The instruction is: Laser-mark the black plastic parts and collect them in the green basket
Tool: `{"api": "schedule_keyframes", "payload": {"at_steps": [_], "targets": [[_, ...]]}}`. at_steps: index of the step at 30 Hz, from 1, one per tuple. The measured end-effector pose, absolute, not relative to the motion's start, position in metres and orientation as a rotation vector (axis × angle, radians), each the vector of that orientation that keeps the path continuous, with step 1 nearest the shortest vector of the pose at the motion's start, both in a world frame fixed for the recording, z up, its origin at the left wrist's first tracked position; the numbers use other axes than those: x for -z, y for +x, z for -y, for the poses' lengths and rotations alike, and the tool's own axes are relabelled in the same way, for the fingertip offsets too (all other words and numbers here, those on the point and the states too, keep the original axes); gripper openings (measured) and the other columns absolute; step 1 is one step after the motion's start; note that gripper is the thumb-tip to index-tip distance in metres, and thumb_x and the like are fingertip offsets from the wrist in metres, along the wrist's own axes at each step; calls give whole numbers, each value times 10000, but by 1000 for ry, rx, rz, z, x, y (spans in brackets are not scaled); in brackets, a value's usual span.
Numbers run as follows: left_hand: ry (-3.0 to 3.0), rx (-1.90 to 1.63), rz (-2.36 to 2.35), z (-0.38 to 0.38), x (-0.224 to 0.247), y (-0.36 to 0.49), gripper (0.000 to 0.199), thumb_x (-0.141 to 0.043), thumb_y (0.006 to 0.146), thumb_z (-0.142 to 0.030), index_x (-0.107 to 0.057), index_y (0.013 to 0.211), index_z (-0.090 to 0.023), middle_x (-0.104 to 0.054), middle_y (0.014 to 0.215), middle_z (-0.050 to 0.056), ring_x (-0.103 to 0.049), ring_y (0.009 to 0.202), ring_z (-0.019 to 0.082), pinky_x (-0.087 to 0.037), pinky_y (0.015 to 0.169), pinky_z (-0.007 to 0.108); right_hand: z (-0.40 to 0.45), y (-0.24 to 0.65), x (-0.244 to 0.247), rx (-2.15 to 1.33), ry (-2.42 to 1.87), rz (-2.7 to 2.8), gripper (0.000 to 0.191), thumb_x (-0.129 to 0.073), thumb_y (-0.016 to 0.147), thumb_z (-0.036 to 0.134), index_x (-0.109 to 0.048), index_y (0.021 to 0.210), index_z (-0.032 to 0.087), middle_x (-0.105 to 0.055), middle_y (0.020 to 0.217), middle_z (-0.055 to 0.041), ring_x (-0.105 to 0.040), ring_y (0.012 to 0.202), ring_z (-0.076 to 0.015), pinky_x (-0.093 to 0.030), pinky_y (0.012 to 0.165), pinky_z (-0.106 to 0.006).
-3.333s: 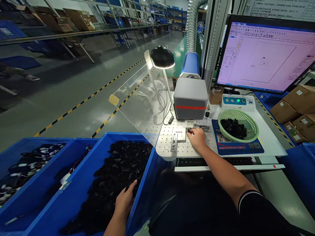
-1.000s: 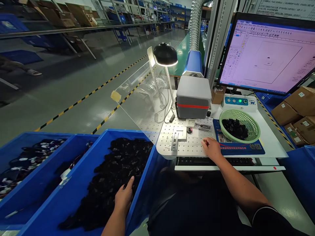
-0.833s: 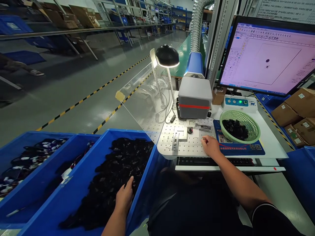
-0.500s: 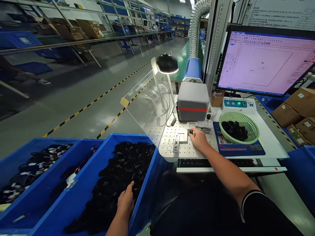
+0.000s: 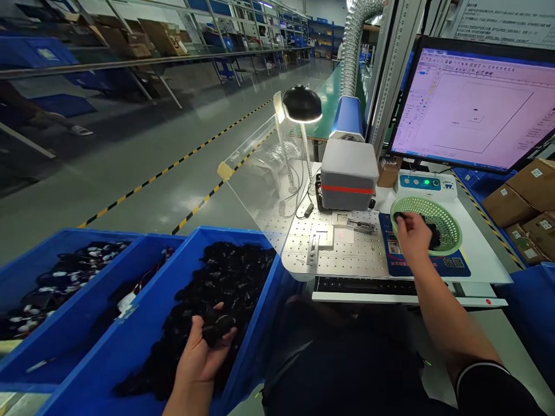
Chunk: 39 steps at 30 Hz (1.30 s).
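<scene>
My left hand (image 5: 203,349), palm up over the blue bin (image 5: 277,267), holds several small black parts (image 5: 217,325). More black parts (image 5: 229,271) fill that bin in a heap. Over at the green basket (image 5: 453,231), my right hand (image 5: 414,234) pinches a small black part (image 5: 399,215) above the rim's left side. Further black pieces (image 5: 435,236) lie in the basket, partly hidden behind my hand. On the perforated metal plate (image 5: 347,263) sits an L-shaped stop block (image 5: 323,237), with no black part against it.
A grey machine head (image 5: 349,176) hangs over the plate, beside a lit lamp (image 5: 302,105). A clear panel (image 5: 255,190) slants at the left. The monitor (image 5: 468,110) stands at the right, and a blue bin of wired parts (image 5: 73,277) at far left.
My right hand has moved right from the stop block to the basket with a black part. My left hand has turned palm up and now holds several black parts lifted from the heap.
</scene>
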<state>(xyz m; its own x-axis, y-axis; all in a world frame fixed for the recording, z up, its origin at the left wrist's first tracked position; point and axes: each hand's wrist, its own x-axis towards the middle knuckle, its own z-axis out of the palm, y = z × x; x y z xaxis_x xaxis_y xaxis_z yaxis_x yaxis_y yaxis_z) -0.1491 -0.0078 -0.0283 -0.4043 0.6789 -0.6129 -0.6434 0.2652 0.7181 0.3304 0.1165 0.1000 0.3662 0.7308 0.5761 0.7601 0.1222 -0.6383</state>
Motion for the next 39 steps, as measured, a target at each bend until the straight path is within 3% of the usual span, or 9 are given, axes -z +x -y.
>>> {"api": "schedule_keyframes", "payload": {"at_steps": [3, 8, 15, 23, 26, 30, 35, 39], "targets": [[76, -1341, -1196, 9, 1, -119, 389, -506, 917, -522, -680, 1066, -208, -588, 775, 30, -567, 678, 157, -465, 493, 230, -101, 325, -110, 89, -1546, 1333, 350, -568, 896, 403, -628, 1129, 150, -657, 803, -51, -607, 681, -182, -511, 700, -344], [208, -1056, -767, 9, -23, -47, 461, -599, 864, -563, -682, 1007, -133, -518, 723, 27, -503, 641, 127, -403, 471, 198, -54, 247, -99, -401, -1256, 1765, 219, -587, 902, 331, -659, 1074, 216, -658, 865, -44, -572, 672, -157, -514, 663, -319], [303, -830, -572, 13, -28, -4, 578, -610, 793, -670, -674, 940, -114, -490, 659, 10, -463, 564, 115, -347, 439, 199, -10, 185, -89, -870, -952, 1995, 251, -612, 902, 258, -661, 1147, 242, -649, 1074, -83, -603, 1016, -205, -509, 909, -379], [353, -740, -535, 19, -19, 4, 542, -545, 841, -664, -638, 812, -131, -475, 607, 7, -435, 517, 109, -340, 452, 212, -9, 178, -86, -1090, -939, 1950, 115, -621, 894, 233, -696, 981, 224, -658, 877, -27, -603, 822, -159, -496, 759, -299], [355, -748, -561, 18, -21, 0, 564, -535, 841, -673, -650, 847, -121, -485, 613, 12, -433, 505, 110, -304, 417, 208, -19, 179, -82, -1041, -983, 1976, 76, -625, 896, 258, -685, 918, 218, -652, 820, -14, -592, 771, -154, -477, 721, -285], [302, -953, -810, 5, -20, -38, 501, -539, 884, -589, -668, 991, -117, -534, 659, 21, -490, 558, 120, -383, 465, 206, -65, 193, -69, -662, -1333, 1912, 134, -617, 903, 307, -669, 824, 213, -643, 776, -15, -579, 749, -166, -440, 713, -292], [67, -1317, -1380, -11, 20, -116, 316, -480, 931, -421, -633, 866, -151, -613, 771, 45, -570, 644, 141, -434, 500, 225, -135, 211, -51, -345, -1682, 1821, 193, -607, 895, 289, -644, 733, 190, -644, 773, -38, -573, 762, -181, -401, 708, -290], [127, -1298, -1844, 2, 71, -153, 260, -595, 827, -418, -620, 794, -162, -595, 697, 24, -568, 616, 163, -474, 552, 290, -159, 209, -43, -313, -1769, 1816, 195, -613, 897, 308, -647, 753, 180, -648, 812, -54, -569, 798, -192, -387, 699, -288]]}}
